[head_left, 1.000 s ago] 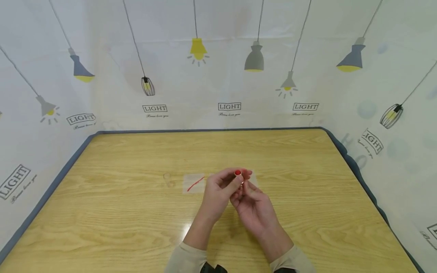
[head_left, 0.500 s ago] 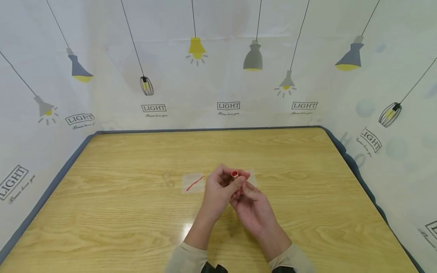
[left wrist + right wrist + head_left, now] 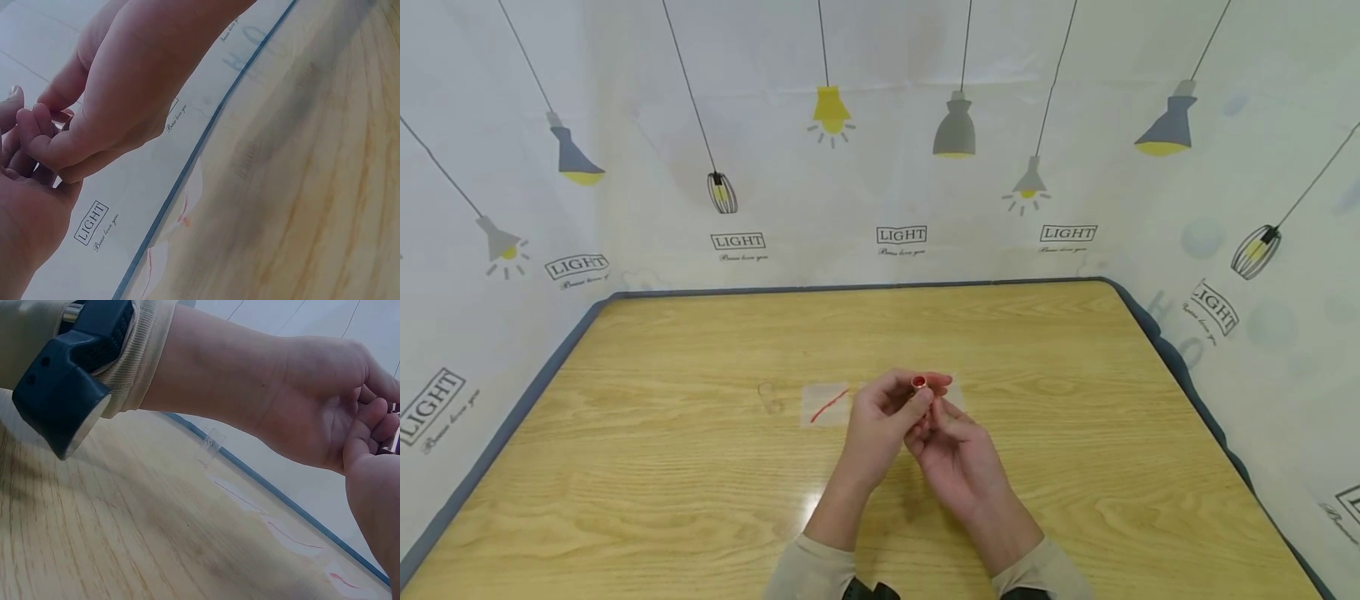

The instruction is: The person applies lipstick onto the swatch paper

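Both hands meet over the middle of the table. Between thumb and fingers, my left hand (image 3: 876,429) pinches a small lipstick tube (image 3: 919,382) near its top; the open end shows red inside a gold rim. From below, my right hand (image 3: 958,467) grips the lower part with its fingertips, palm turned up. Most of the tube is hidden by fingers, and in the wrist views only slivers of it show. There are red stains on the fingertips. Behind the hands lie thin whitish sheets, one of them a sheet with a red stroke (image 3: 825,405).
A wood-grain table (image 3: 700,483) has a dark blue edging (image 3: 850,287) along its back and sides. Curtain walls (image 3: 820,183) printed with lamps surround it. Left of the sheets lies a small clear piece (image 3: 210,447). Dark devices (image 3: 69,387) are strapped at the wrists.
The lipstick's open end tips slightly left and then partly back, with small finger shifts. Both hands keep their hold and stay in nearly the same place.
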A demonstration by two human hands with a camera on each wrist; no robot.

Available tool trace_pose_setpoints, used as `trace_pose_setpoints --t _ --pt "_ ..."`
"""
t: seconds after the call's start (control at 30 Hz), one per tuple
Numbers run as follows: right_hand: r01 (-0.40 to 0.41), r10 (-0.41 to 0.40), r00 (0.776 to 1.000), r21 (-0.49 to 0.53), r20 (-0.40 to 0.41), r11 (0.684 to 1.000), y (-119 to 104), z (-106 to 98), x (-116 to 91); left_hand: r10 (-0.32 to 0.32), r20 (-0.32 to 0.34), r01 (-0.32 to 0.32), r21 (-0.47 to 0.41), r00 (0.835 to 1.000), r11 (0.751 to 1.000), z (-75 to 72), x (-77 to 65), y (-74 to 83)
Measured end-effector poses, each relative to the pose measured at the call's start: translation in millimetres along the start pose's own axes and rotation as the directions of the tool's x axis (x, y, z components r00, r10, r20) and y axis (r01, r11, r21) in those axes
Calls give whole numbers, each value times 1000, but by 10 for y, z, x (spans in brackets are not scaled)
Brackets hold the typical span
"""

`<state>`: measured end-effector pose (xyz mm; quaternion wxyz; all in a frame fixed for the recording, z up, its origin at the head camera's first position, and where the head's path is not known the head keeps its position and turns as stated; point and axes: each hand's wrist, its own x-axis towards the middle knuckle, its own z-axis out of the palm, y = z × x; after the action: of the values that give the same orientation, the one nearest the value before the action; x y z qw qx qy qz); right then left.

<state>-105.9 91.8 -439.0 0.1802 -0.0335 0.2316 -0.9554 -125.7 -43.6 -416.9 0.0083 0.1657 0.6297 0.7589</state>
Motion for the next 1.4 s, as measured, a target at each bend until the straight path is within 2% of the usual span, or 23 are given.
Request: trace_pose_setpoints --t 0.3,0.47,0.53,0.6,0.67,0.7,0.73,0.77,0.8,0.83,0.9,0.93,0.97,1.0,1.03,1.1,1.23,1.27,1.3,1.4 --pt "-19 19 1000 25 7 999 13 4 3 -35 -29 34 -33 999 999 -11 21 -4" --pt "-25 25 1000 42 -9 999 18 22 28 -82 -27 82 7 996 997 -80 12 18" --pt "-18 20 999 47 -25 999 -4 46 50 -92 -26 93 38 995 995 -155 27 43" --pt "-7 10 999 55 -40 998 -43 70 82 -76 -46 80 93 996 992 -267 55 88" --pt "7 -4 999 62 -52 998 -93 93 119 -38 -102 55 171 994 984 -414 85 146" --pt "13 -9 998 68 -59 998 -119 103 135 -7 -140 40 234 990 971 -497 97 175" --pt "18 -13 998 74 -63 997 -143 112 150 32 -181 28 316 983 948 -581 101 212" --pt "23 -18 998 80 -68 997 -165 119 165 79 -222 21 415 972 910 -668 103 240" --pt "27 -21 997 89 -74 996 -184 126 177 122 -259 31 516 958 856 -753 100 270" --pt "29 -22 997 99 -74 995 -201 130 187 160 -291 58 621 943 782 -834 94 297" --pt "32 -23 997 125 -75 992 -226 137 199 217 -322 133 788 922 602 -983 78 347" --pt "34 -24 997 139 -75 990 -233 137 203 223 -332 179 839 917 513 -1048 63 369" --pt "35 -23 997 154 -77 987 -238 136 206 214 -342 224 871 915 437 -1106 49 386" --pt "36 -23 997 167 -79 985 -242 137 209 190 -353 264 888 916 377 -1157 35 402" --pt "37 -22 996 177 -82 984 -245 136 212 157 -364 299 895 918 332 -1201 22 415" --pt "36 -18 995 197 -95 980 -249 131 221 81 -389 356 895 917 270 -1274 -3 431" --pt "43 -15 992 221 -128 974 -258 104 266 -49 -432 432 876 901 216 -1373 -39 457" --pt "47 -17 991 225 -134 973 -261 95 282 -70 -438 443 872 896 208 -1391 -45 457" --pt "51 -19 990 226 -140 973 -264 87 298 -86 -442 450 868 893 210 -1410 -48 452" --pt "58 -26 989 227 -142 972 -276 61 342 -105 -435 448 864 894 230 -1459 -45 412"
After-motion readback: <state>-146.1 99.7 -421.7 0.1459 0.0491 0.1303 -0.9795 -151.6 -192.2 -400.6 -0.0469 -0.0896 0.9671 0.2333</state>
